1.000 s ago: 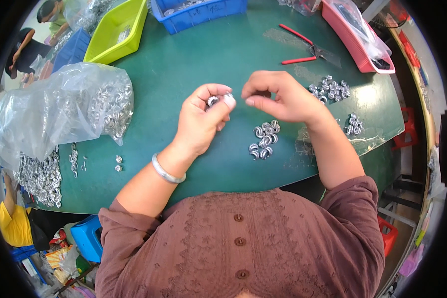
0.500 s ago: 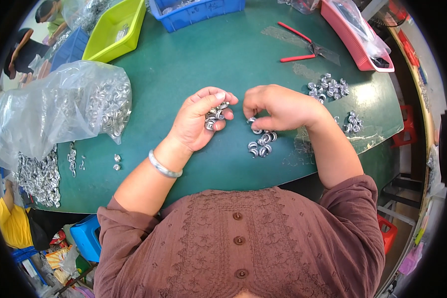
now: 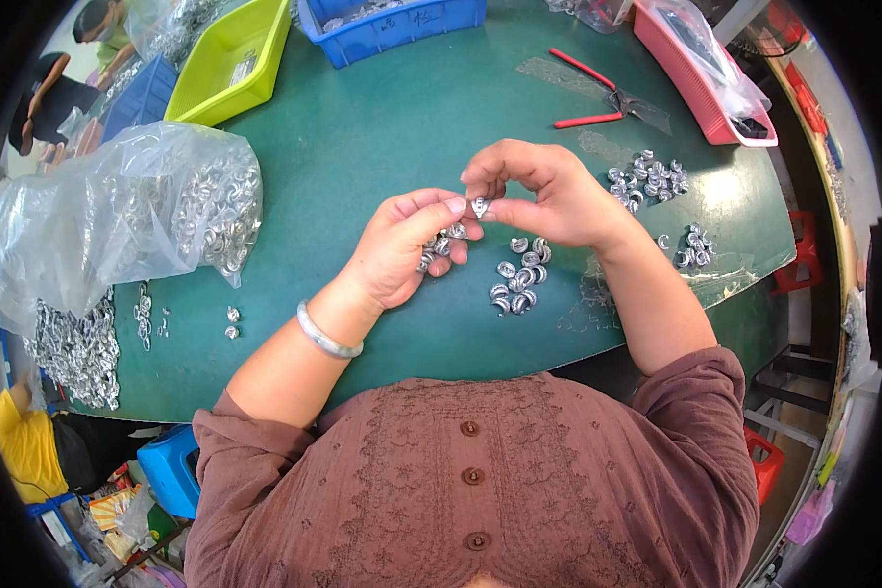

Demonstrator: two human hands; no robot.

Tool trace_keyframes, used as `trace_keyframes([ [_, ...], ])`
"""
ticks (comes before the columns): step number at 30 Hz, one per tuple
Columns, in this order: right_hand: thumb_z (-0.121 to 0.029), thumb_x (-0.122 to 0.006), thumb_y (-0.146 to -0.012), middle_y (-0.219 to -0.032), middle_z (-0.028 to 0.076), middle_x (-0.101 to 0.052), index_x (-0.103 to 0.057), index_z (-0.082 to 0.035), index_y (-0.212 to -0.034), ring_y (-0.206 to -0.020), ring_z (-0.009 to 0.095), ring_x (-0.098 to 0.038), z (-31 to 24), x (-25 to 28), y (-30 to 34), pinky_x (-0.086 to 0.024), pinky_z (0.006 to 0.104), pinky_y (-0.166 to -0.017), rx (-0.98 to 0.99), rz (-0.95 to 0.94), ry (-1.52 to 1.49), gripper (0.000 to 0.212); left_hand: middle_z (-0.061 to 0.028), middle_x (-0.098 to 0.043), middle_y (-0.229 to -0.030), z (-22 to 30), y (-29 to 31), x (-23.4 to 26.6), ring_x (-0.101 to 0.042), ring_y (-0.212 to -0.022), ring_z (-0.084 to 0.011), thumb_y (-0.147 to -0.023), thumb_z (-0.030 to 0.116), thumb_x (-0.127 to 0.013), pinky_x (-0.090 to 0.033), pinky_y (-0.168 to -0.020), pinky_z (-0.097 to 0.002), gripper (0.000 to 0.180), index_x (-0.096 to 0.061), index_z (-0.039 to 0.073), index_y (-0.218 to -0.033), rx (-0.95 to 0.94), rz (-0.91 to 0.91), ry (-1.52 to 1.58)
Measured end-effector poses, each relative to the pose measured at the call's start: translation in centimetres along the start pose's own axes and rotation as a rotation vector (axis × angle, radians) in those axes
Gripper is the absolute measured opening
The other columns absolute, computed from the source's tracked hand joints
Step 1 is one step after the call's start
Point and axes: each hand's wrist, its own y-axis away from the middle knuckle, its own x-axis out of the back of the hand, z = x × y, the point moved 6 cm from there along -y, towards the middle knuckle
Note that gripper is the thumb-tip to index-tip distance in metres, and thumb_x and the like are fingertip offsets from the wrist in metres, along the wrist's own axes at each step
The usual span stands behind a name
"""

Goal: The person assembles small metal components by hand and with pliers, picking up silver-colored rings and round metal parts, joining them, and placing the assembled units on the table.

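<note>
Cupped over the green table [image 3: 382, 118], my left hand [image 3: 407, 240] holds several small curved silver metal pieces [image 3: 442, 245] in its curled fingers. My right hand [image 3: 544, 196] pinches one small silver metal piece [image 3: 479, 207] between thumb and fingertips. That piece is close to my left thumb tip; whether the two touch I cannot tell. Below my right hand, a small pile of the curved pieces [image 3: 521, 279] lies on the table. Further right sit a larger cluster [image 3: 649, 179] and a smaller one [image 3: 696, 245].
At left a clear plastic bag [image 3: 118, 196] of metal parts lies beside a heap of parts [image 3: 76, 348]. Red-handled pliers [image 3: 612, 96] rest far right, near a pink basket [image 3: 691, 83]. A yellow-green tray [image 3: 227, 69] and blue bin [image 3: 392, 29] stand at the back. Other people are at upper left.
My right hand has risen from the small pile with a piece in its fingers and come up to my left hand. My left hand has shifted slightly right, its thumb now reaching toward the piece.
</note>
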Motion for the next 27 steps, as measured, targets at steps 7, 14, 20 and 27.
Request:
trace_keyframes([
  [7, 0.005, -0.061, -0.073, -0.087, 0.003, -0.058, -0.056, -0.002, -0.101, -0.080, 0.011, -0.055, 0.16, -0.24, 0.02, -0.045, 0.0250, -0.072, 0.019, 0.017, -0.010, 0.029, -0.0045, -0.060, -0.075, -0.02, 0.15, -0.37, -0.053, -0.056, -0.0087, -0.085, 0.022, -0.054, -0.037, -0.042, -0.0172, 0.017, -0.058, 0.005, -0.087, 0.022, -0.003, -0.012],
  [14, 0.004, -0.061, -0.073, -0.085, 0.003, -0.059, -0.057, -0.001, -0.097, -0.078, 0.011, -0.055, -0.15, -0.36, -0.08, -0.045, 0.0246, -0.070, 0.036, 0.029, 0.015, 0.025, -0.0039, -0.059, -0.072, -0.18, 0.09, -0.05, -0.053, -0.056, -0.0086, -0.085, 0.021, -0.054, -0.036, -0.041, -0.0173, 0.017, -0.058, 0.005, -0.085, 0.036, 0.036, -0.004],
  [20, 0.001, -0.060, -0.076, -0.081, 0.004, -0.059, -0.059, 0.000, -0.089, -0.075, 0.012, -0.056, -0.03, -0.18, -0.07, -0.045, 0.0245, -0.068, 0.016, 0.021, 0.066, 0.014, -0.0047, -0.058, -0.072, -0.41, 0.00, 0.13, -0.051, -0.055, -0.0094, -0.085, 0.026, -0.055, -0.035, -0.041, -0.0182, 0.022, -0.058, 0.004, -0.081, 0.048, 0.053, 0.027],
  [27, 0.000, -0.057, -0.078, -0.081, 0.006, -0.059, -0.059, 0.000, -0.086, -0.075, 0.014, -0.056, -0.15, -0.06, -0.07, -0.044, 0.0260, -0.068, 0.040, 0.021, 0.123, 0.008, -0.0056, -0.058, -0.073, -0.48, 0.14, 0.01, -0.051, -0.054, -0.0099, -0.086, 0.029, -0.052, -0.036, -0.042, -0.0195, 0.027, -0.058, 0.004, -0.079, 0.055, 0.039, 0.049],
])
